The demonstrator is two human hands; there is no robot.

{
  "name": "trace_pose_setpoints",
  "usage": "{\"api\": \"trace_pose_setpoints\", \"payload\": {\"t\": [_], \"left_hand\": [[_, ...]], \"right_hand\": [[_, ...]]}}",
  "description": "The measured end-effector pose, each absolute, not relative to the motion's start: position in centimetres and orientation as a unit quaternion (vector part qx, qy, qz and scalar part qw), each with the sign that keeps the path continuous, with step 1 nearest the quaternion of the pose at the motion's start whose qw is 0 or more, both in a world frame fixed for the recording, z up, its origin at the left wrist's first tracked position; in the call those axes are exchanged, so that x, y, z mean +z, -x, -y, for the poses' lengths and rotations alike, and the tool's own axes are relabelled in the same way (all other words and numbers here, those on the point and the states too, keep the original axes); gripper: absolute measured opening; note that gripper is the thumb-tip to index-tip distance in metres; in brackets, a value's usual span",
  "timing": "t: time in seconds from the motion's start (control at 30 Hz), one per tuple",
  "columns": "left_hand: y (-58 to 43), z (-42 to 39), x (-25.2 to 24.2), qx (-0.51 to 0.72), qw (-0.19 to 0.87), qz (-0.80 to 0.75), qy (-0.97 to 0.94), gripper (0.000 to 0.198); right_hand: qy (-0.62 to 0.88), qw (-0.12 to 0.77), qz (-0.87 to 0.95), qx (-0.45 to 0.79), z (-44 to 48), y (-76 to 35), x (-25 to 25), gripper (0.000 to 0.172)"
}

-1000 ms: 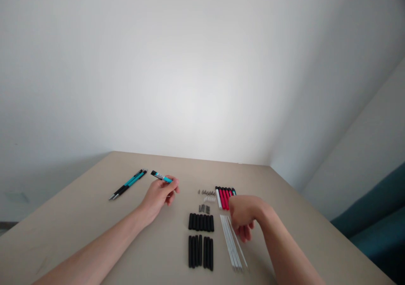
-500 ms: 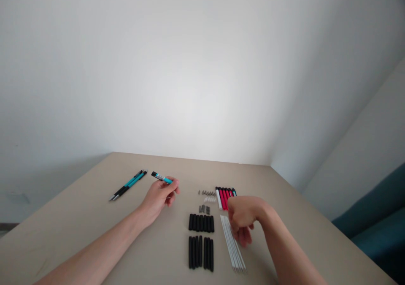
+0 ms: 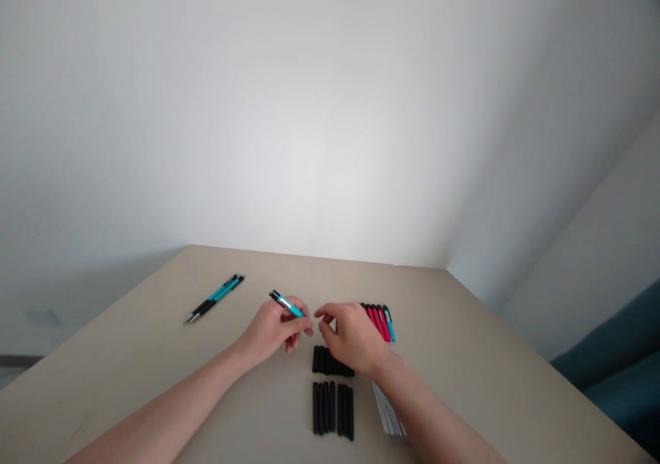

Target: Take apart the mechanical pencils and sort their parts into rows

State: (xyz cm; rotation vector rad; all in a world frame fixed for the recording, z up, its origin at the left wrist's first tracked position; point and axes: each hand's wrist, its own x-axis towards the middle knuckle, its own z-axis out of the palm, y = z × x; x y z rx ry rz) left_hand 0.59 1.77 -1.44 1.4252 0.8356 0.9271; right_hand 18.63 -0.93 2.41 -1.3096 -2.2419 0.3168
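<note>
My left hand [image 3: 281, 326] grips a light blue pen barrel [image 3: 286, 304] with a black clip end pointing up and left. Close to its right, my right hand [image 3: 350, 333] hovers with thumb and forefinger near each other; whether something small is between them cannot be made out. Below the right hand lie two rows of black grips, an upper row [image 3: 324, 361] and a lower row [image 3: 324, 407]. White refills [image 3: 388, 416] are partly under the right forearm. Red barrels [image 3: 379, 321] and one blue barrel [image 3: 388, 325] show beyond the right wrist.
Two blue and black pens [image 3: 215, 299] lie side by side at the left of the beige table [image 3: 247, 423]. A pale wall [image 3: 320, 120] stands behind the table, and a dark teal cloth [image 3: 613, 354] hangs at the right.
My right hand has moved left and away from the refills to beside the left hand, now covering the small springs and parts. My left hand has shifted slightly right with the blue barrel.
</note>
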Motion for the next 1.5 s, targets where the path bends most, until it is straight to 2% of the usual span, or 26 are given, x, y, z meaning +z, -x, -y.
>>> {"api": "trace_pose_setpoints", "payload": {"t": [0.1,0.27,0.4,0.5,0.63,0.77,0.97,1.07,1.27,1.5], "left_hand": [[-0.7,-1.6,-1.6,0.378,0.547,-0.368,-0.65,0.022],[-0.4,-1.3,-1.3,0.317,0.467,-0.408,-0.717,0.012],[-0.3,-1.0,-1.0,0.293,0.417,-0.416,-0.753,0.014],[-0.4,-1.0,-1.1,0.296,0.422,-0.416,-0.749,0.012],[-0.4,-1.2,-1.4,0.296,0.467,-0.413,-0.724,0.011],[-0.4,-1.4,-1.6,0.293,0.484,-0.412,-0.714,0.019],[-0.4,-1.7,-2.0,0.307,0.502,-0.409,-0.698,0.029],[-0.5,-1.6,-1.9,0.327,0.502,-0.403,-0.692,0.033],[-0.6,-1.1,-1.4,0.318,0.456,-0.4,-0.729,0.028],[-0.7,-1.0,-1.3,0.317,0.458,-0.396,-0.73,0.022]], "right_hand": [[0.464,0.253,0.837,0.142,1.7,-17.9,2.6,0.028],[0.449,0.328,0.821,0.129,1.8,-17.6,3.0,0.036],[0.421,0.344,0.827,0.141,1.7,-17.0,2.6,0.022],[0.428,0.356,0.819,0.138,1.6,-16.8,2.2,0.006],[0.47,0.401,0.777,0.12,1.2,-17.0,1.8,0.014],[0.508,0.424,0.739,0.127,0.9,-17.2,1.5,0.017],[0.479,0.482,0.717,0.156,1.0,-17.8,1.9,0.011],[0.469,0.429,0.761,0.129,1.1,-18.2,2.6,0.013],[0.487,0.286,0.822,0.076,0.6,-18.0,2.4,0.015],[0.493,0.256,0.826,0.094,-0.1,-17.9,1.9,0.019]]}}
